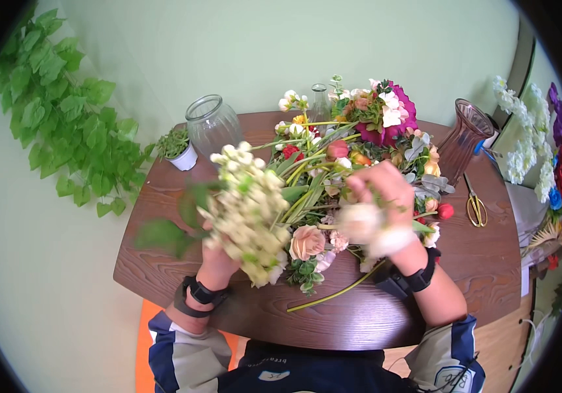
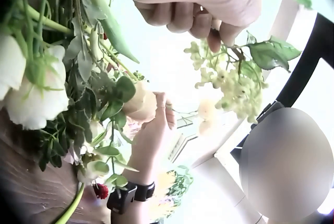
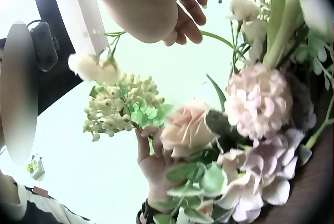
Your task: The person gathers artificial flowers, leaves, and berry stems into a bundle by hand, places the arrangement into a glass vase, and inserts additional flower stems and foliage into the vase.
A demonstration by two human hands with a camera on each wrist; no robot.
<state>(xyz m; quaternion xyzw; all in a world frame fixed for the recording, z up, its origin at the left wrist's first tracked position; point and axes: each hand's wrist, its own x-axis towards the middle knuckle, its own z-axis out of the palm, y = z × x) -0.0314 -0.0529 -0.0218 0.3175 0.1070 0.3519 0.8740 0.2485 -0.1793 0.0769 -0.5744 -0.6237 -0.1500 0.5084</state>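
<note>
— Held how?
— Cream berry spray pinched in left grip, two-bloom white spray in right grip, both above the table. Best pinched lightly, clear of the flower heap.
— Counts outward?
— Too tangled to tell there. One each: glass jar, slim bottle, pinkish vase, scissors, potted plant.

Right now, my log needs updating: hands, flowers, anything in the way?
Left hand holds cream berry spray. Right hand holds white flowers. Flower pile crowds the table.

Both forearms extended forward, fingers curled
</note>
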